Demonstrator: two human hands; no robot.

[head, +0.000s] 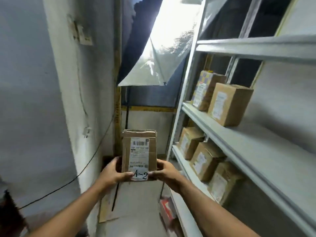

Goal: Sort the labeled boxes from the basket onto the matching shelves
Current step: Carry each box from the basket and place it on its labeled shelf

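Between wall and shelving, a cardboard box [139,154] marked "A-2" is held upright at its lower edge: left hand [113,171] and right hand [165,173] each grip one side. Five boxes occupy the grey shelf unit [239,134].

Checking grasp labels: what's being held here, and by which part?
A cardboard box marked A-2, held upright by both hands at its lower end: left hand on the left edge, right hand on the right.
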